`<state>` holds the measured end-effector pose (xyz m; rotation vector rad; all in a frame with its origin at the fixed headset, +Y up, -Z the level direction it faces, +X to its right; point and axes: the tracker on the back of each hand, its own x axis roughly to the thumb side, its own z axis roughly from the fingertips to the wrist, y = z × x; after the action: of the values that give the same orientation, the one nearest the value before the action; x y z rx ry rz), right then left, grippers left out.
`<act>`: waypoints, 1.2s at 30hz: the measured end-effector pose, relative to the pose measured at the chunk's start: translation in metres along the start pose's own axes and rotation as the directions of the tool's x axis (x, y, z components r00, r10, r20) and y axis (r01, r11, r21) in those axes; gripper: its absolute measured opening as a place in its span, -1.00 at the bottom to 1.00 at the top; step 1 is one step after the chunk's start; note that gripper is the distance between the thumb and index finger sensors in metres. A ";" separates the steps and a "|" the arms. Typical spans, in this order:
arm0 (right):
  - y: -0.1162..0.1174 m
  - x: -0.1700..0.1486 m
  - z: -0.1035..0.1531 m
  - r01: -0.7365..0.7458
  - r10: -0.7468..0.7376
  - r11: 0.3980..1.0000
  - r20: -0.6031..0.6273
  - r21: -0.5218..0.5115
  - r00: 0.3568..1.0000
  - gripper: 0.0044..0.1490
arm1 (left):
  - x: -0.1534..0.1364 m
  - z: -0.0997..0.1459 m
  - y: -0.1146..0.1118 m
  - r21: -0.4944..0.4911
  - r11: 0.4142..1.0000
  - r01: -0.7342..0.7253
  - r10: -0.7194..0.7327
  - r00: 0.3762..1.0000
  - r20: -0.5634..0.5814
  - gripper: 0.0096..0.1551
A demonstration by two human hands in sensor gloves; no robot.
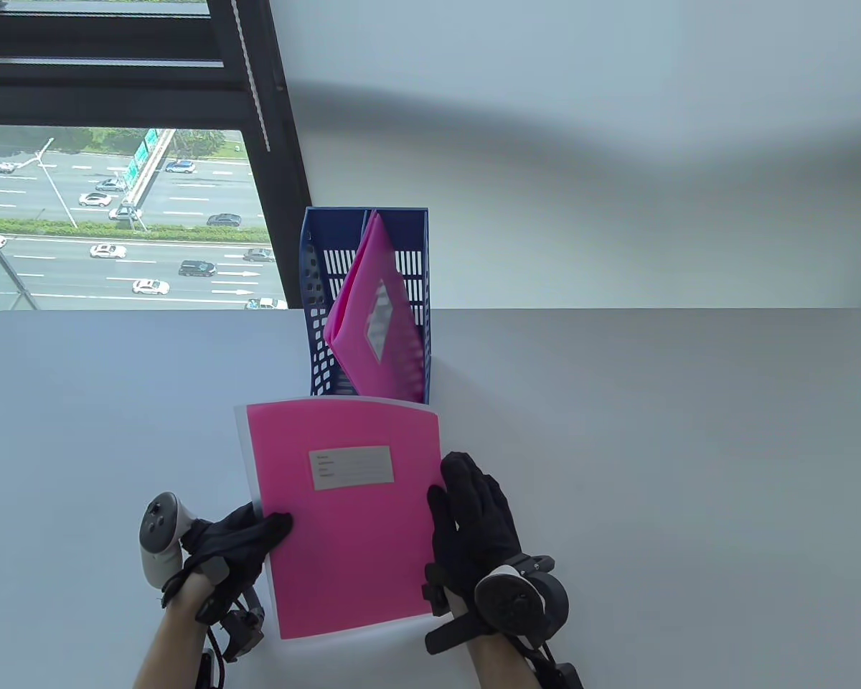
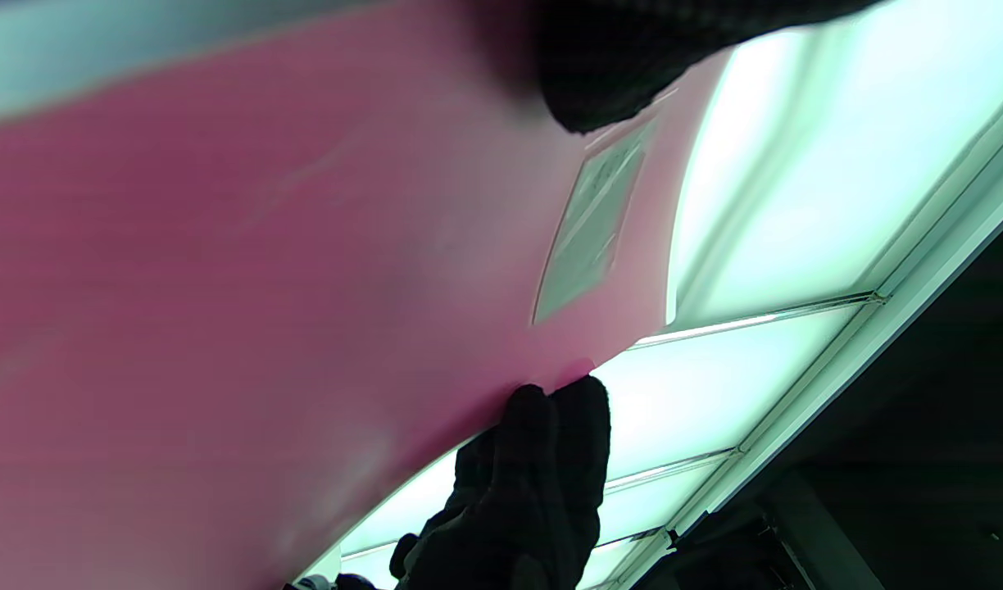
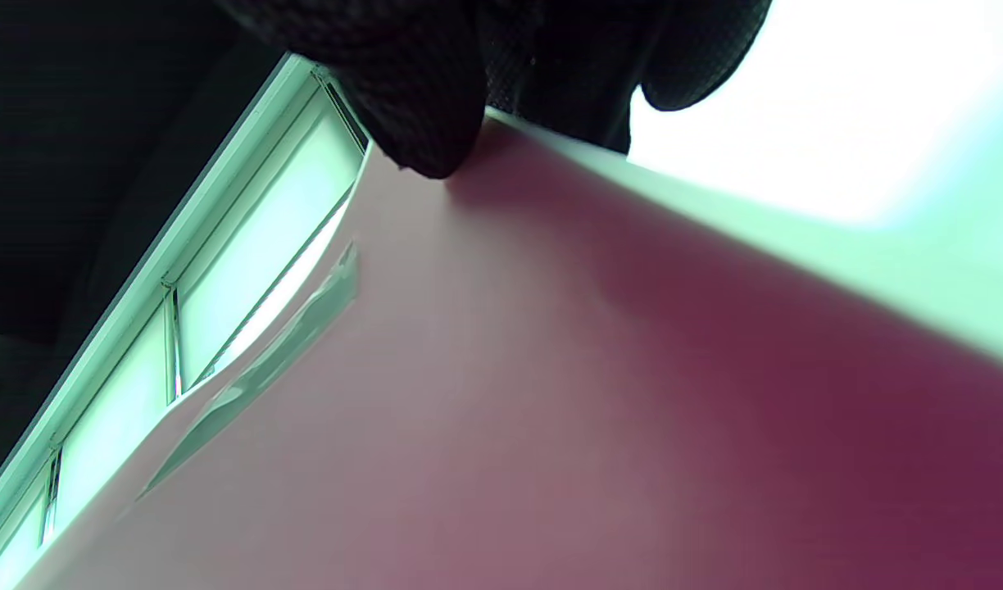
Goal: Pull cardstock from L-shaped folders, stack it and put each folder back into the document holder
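Observation:
A pink L-shaped folder [image 1: 351,517] with a grey label is held flat above the white table, a white sheet edge showing along its left and bottom sides. My left hand [image 1: 262,535] pinches its left edge, thumb on top. My right hand [image 1: 448,499] holds the right edge, thumb over the rim and fingers alongside. The left wrist view shows the folder [image 2: 305,287] close up, a left fingertip [image 2: 600,74] against it and the right hand's fingers [image 2: 551,442] at the far edge. In the right wrist view, fingertips [image 3: 428,123] touch the folder [image 3: 551,410]. Behind it stands a blue document holder [image 1: 316,287].
A second pink folder [image 1: 373,316] leans inside the holder. The holder stands at the table's far edge by the wall, with a window [image 1: 115,215] at the back left. Bare white tabletop [image 1: 653,466] lies to either side of the hands.

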<state>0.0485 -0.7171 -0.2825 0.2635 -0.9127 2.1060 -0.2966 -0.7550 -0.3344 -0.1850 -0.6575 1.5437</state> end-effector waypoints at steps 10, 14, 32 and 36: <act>0.008 0.003 0.002 -0.037 0.036 0.998 0.011 0.051 0.999 -0.11 | 0.002 -0.001 -0.001 -0.009 1.000 -0.009 0.010 1.000 0.015 -0.50; 0.004 0.004 -0.001 -0.015 0.015 0.999 0.012 0.046 1.000 -0.20 | 0.002 0.000 -0.001 -0.002 1.000 -0.016 0.016 1.000 0.012 -0.50; 0.022 -0.042 -0.015 0.883 -0.696 0.375 -0.543 0.284 0.470 -0.44 | 0.004 0.000 0.002 -0.033 0.999 -0.003 0.004 1.000 0.023 -0.51; 0.031 -0.040 -0.012 0.950 -0.730 0.150 -0.618 0.273 0.292 -0.41 | 0.004 0.000 0.002 -0.051 0.999 -0.013 0.014 1.000 0.027 -0.52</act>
<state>0.0531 -0.7455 -0.3264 0.5716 0.2740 1.1123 -0.2986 -0.7507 -0.3340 -0.2069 -0.7185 1.5459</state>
